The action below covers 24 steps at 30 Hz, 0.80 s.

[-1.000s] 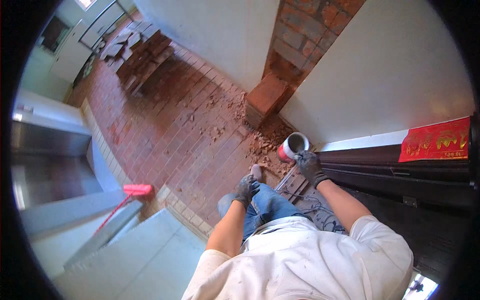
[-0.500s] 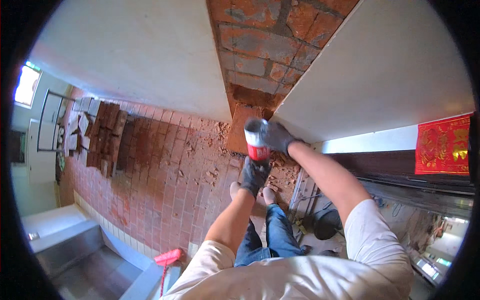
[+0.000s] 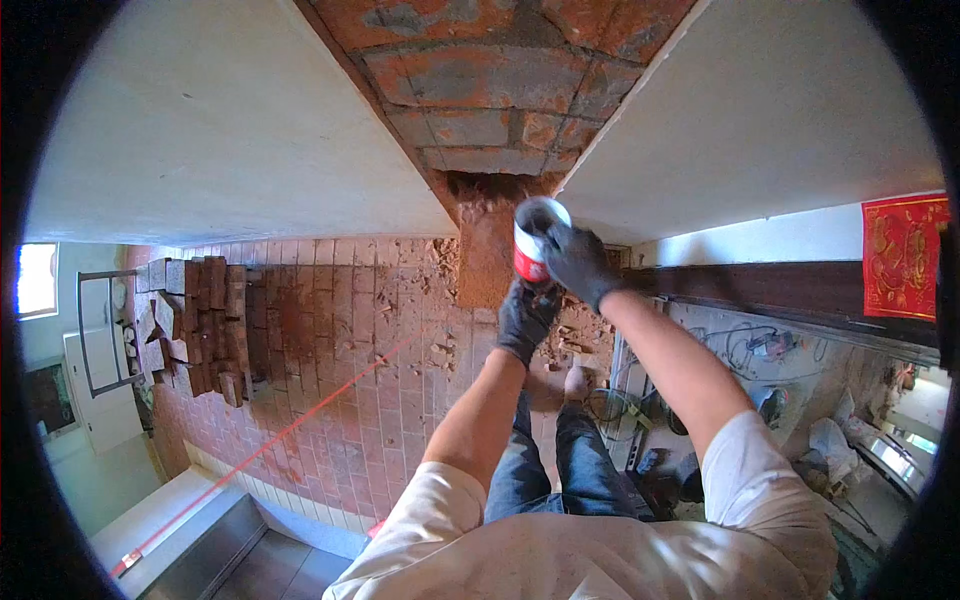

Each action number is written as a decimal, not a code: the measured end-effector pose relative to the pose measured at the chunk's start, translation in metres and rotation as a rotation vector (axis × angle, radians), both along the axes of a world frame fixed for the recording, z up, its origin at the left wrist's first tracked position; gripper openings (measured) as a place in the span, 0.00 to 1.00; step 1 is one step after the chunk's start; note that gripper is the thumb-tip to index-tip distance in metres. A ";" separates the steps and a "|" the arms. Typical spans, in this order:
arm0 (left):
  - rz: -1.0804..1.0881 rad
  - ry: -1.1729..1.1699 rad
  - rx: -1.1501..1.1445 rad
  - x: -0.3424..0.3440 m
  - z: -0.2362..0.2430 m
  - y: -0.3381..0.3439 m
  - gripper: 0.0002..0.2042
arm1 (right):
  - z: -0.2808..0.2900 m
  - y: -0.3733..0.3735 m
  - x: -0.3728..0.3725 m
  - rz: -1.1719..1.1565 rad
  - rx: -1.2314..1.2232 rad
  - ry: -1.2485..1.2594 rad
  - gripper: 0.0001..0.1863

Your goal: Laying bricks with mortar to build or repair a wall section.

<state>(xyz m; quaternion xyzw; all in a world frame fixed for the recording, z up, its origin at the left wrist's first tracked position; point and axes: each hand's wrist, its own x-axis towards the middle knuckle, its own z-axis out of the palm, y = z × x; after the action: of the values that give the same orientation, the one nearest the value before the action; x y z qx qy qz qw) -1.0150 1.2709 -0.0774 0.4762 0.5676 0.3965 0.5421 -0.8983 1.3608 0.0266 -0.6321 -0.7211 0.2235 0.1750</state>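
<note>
A white and red can (image 3: 530,262), its open mouth tilted up and away, is held in front of me. My right hand (image 3: 580,265), in a dark glove, is closed at the can's rim with fingers at the mouth. Below, my left hand (image 3: 528,318), also in a dark glove, is closed around the can's lower end. Behind the can stands a reddish-brown brick block (image 3: 487,255) at the foot of an exposed brick strip (image 3: 480,85). What lies inside the can is too dark to make out.
Pale wall panels (image 3: 270,120) flank the brick strip. Rubble (image 3: 440,350) is scattered on the red tiled floor (image 3: 330,440). A brick stack (image 3: 205,320) stands left, and a red-handled pole (image 3: 270,445) slants across. Cables (image 3: 740,350) and tools lie to the right.
The can and both hands have moved slightly right and up in view. My view has turned, bringing the long red pole and more of the cluttered right side into sight.
</note>
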 end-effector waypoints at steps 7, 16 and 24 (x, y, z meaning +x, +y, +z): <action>-0.065 -0.280 -0.061 0.024 0.014 -0.087 0.17 | 0.021 -0.067 0.017 0.131 -0.120 0.051 0.08; 0.027 -0.162 -0.029 -0.023 -0.014 0.029 0.18 | 0.000 0.072 -0.002 -0.042 -0.185 0.004 0.23; -0.046 -0.266 0.023 -0.003 -0.015 -0.010 0.14 | -0.002 -0.018 0.009 -0.108 -0.011 0.009 0.11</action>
<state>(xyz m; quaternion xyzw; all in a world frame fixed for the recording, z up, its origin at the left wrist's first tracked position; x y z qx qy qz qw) -1.0184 1.2612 -0.0925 0.4386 0.4751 0.4502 0.6158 -0.8889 1.3426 0.0246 -0.6700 -0.6840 0.2204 0.1865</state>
